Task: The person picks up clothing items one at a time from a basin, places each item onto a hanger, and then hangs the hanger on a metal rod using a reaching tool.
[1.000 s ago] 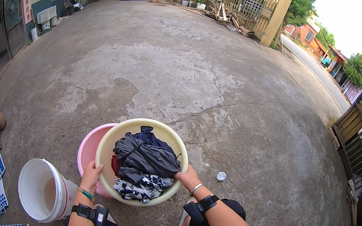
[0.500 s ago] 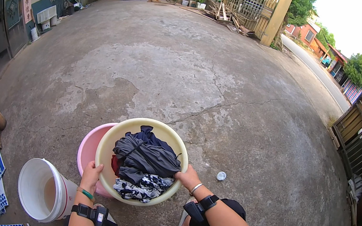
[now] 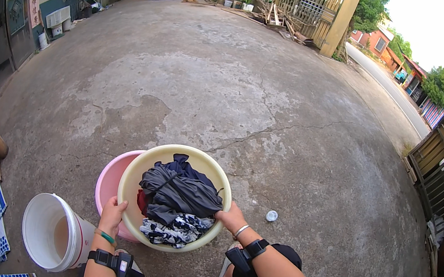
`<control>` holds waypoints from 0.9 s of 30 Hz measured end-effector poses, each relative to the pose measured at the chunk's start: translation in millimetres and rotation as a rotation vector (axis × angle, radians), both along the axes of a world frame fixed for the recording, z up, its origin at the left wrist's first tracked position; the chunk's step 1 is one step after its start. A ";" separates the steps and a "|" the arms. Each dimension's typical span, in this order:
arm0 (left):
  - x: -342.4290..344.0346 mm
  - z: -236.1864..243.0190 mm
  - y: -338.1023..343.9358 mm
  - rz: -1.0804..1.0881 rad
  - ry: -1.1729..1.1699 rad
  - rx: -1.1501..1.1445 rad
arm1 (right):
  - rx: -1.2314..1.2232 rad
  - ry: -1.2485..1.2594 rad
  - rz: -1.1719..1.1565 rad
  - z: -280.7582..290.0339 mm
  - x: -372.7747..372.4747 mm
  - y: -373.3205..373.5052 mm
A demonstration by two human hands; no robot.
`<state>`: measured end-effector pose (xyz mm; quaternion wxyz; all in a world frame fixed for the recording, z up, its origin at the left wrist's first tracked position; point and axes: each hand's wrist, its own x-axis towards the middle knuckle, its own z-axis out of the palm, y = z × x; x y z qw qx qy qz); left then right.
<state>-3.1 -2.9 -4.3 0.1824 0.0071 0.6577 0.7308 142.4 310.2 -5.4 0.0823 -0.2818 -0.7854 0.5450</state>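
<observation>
Cream plastic basin point(image 3: 132, 173) is in both hands, in front of the person and overlapping a pink basin point(image 3: 111, 179); whether the two touch cannot be told. Left hand point(image 3: 112, 214) grips the rim at its near-left side, thumb over the edge, the other fingers mostly hidden. Right hand point(image 3: 231, 218) grips the rim at the right, fingertips beside the load. Contents: a dark grey garment point(image 3: 180, 189) uppermost, navy fabric behind it, a black-and-white patterned cloth point(image 3: 176, 230) nearest the person, red fabric at left. White bucket point(image 3: 83, 239), holding cloudy liquid, stands left on cracked concrete point(image 3: 302, 153).
</observation>
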 end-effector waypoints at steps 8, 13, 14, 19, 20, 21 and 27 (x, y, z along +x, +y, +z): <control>-0.6 -0.3 -2.0 0.005 -0.009 -0.004 | -0.085 0.077 0.064 5.5 -0.5 -2.4; -1.3 -0.8 -2.2 0.000 -0.004 -0.005 | -0.069 0.047 0.054 17.5 2.3 -5.5; -1.0 -0.7 -2.2 0.000 -0.005 -0.005 | -0.069 0.046 0.055 20.6 3.0 -6.4; -1.8 -2.1 -2.0 0.009 0.006 -0.013 | -0.052 0.040 0.044 8.6 0.6 -2.7; -1.7 -1.9 -1.4 0.008 0.005 -0.013 | -0.052 0.040 0.043 2.5 -0.9 -0.4; -1.5 -1.5 -0.7 0.013 0.014 -0.028 | -0.046 0.046 0.049 -3.2 -2.3 2.0; -3.7 -7.2 -4.4 0.015 0.012 -0.012 | -0.038 0.050 0.035 -4.2 -2.7 -0.1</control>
